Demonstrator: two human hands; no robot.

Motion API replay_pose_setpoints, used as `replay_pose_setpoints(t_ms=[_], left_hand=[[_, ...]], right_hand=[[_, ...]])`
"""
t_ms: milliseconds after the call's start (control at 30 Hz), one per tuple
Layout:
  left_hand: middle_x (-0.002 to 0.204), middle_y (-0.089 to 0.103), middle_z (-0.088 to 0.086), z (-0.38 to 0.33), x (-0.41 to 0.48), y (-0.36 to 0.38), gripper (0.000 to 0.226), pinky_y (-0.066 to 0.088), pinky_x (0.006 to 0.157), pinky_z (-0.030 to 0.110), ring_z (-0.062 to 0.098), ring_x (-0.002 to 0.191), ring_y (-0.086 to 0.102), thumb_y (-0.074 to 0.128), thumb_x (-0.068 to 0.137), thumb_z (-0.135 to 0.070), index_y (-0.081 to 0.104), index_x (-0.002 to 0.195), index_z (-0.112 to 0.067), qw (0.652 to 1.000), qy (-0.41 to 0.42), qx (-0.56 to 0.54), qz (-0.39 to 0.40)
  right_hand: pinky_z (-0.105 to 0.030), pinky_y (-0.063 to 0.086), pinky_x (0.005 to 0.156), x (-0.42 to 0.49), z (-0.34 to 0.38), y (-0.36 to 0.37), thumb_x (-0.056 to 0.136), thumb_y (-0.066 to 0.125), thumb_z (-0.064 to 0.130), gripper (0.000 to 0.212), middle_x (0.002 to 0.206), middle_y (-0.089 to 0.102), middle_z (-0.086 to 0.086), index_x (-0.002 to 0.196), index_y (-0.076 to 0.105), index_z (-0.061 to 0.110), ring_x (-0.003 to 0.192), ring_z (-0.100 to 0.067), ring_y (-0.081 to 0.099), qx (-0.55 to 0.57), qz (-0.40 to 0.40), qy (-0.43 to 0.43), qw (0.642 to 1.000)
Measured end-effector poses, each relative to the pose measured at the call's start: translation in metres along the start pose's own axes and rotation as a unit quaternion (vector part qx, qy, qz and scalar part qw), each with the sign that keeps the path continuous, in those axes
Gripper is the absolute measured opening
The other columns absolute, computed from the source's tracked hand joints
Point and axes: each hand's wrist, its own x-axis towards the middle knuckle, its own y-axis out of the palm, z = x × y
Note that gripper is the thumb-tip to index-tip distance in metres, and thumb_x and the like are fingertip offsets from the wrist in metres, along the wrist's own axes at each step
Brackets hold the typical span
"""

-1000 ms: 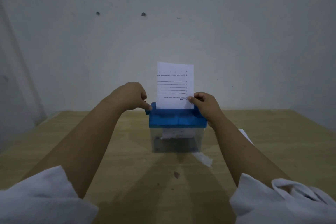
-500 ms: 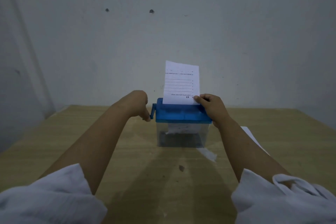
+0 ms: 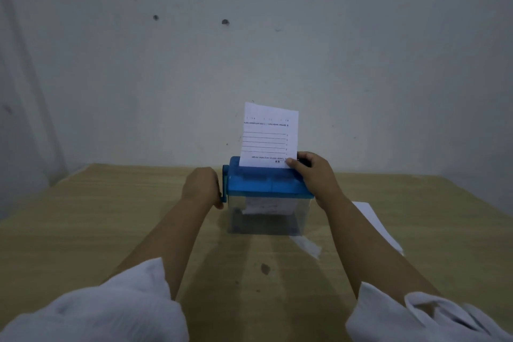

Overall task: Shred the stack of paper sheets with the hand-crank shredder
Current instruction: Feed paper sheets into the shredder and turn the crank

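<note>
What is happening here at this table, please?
A person is working a small blue shredder. The left hand grips the crank on its left side. The right hand pinches the lower right corner of a printed sheet that stands upright in the slot. Inside the clear bin below, white paper shows. More loose paper lies on the table to the right.

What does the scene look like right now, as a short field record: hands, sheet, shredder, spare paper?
shredder: blue top on clear bin, standing on table
left hand: grips crank on shredder's left side
right hand: pinches sheet at its lower right corner
sheet: upright in the slot, printed, mostly above it
bin: shredded paper hangs under the cutter
spare sheets: flat on table, right of the right forearm
scrap: white, on table near bin's front right corner
</note>
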Motion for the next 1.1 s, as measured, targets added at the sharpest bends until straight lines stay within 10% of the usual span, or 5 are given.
replay_pose_setpoints(t_ms=[200, 467, 733, 867, 1100], left_hand=[[0.125, 0.061, 0.015, 0.015, -0.008, 0.004, 0.05, 0.045, 0.09, 0.029, 0.025, 0.112, 0.058, 0.069, 0.079, 0.0, 0.055, 0.127, -0.001, 0.968, 0.003, -0.25, -0.011], [0.157, 0.005, 0.017, -0.007, -0.047, -0.002, 0.077, 0.009, 0.116, 0.046, 0.041, 0.143, 0.008, 0.053, 0.094, -0.035, 0.007, 0.151, -0.009, 0.665, -0.202, -0.712, 0.098], [0.149, 0.024, 0.029, -0.028, -0.031, -0.02, 0.079, 0.021, 0.113, 0.042, 0.043, 0.137, 0.026, 0.058, 0.09, -0.046, 0.023, 0.145, -0.001, 0.718, -0.199, -0.655, 0.124], [0.066, 0.054, 0.021, -0.039, -0.031, -0.024, 0.052, 0.043, 0.04, 0.021, 0.038, 0.061, 0.053, 0.053, 0.092, -0.046, 0.037, 0.074, 0.0, 0.78, -0.194, -0.577, 0.149], [0.079, 0.045, 0.016, -0.046, -0.022, -0.033, 0.046, 0.043, 0.075, 0.037, 0.033, 0.067, 0.041, 0.047, 0.095, -0.042, 0.045, 0.086, 0.003, 0.762, -0.191, -0.603, 0.139]], right_hand=[[-0.005, 0.032, 0.092, -0.021, 0.013, 0.003, 0.09, 0.061, 0.027, 0.053, 0.126, 0.039, 0.006, 0.136, 0.038, 0.013, 0.116, -0.003, 0.037, -0.003, -0.149, -0.117, 0.982], [-0.031, 0.032, 0.11, -0.056, 0.019, 0.032, 0.09, 0.058, 0.039, 0.052, 0.135, 0.048, -0.002, 0.134, 0.047, 0.014, 0.124, -0.013, 0.042, -0.293, 0.039, -0.29, 0.91], [-0.034, 0.032, 0.104, -0.05, -0.005, 0.046, 0.082, 0.066, 0.042, 0.055, 0.122, 0.056, -0.003, 0.13, 0.051, 0.018, 0.115, -0.022, 0.051, -0.336, -0.015, -0.307, 0.89], [-0.028, 0.032, 0.094, -0.046, -0.009, 0.051, 0.081, 0.059, 0.05, 0.049, 0.111, 0.06, 0.001, 0.12, 0.056, 0.02, 0.103, -0.019, 0.056, -0.328, -0.058, -0.328, 0.884], [-0.026, 0.033, 0.09, -0.045, -0.008, 0.054, 0.079, 0.049, 0.056, 0.051, 0.105, 0.059, 0.003, 0.114, 0.059, 0.02, 0.097, -0.015, 0.055, -0.308, -0.079, -0.341, 0.885]])
